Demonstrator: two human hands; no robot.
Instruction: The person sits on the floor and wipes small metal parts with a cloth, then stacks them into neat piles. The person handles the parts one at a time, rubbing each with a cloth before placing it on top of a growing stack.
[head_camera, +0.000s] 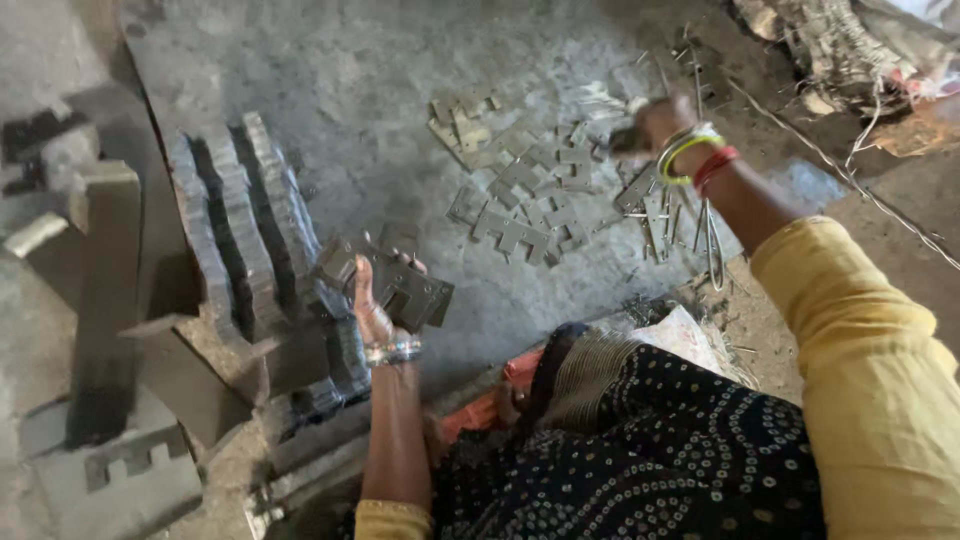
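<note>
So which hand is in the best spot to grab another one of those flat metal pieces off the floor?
Probably the right hand. It is stretched out over the scattered metal pieces on the floor. The left hand is already full, gripping a bundle of pieces beside the stacked rows.

The left hand (375, 300) grips a bundle of flat notched metal plates (395, 280), fingers (412, 265) curled round their edge. Just left of those fingers stand long stacked rows of plates (240, 230). The right hand (655, 120), blurred, reaches into loose scattered plates (520, 200) on the grey floor (350, 80); wire pieces (700, 230) lie below its fingers.
</note>
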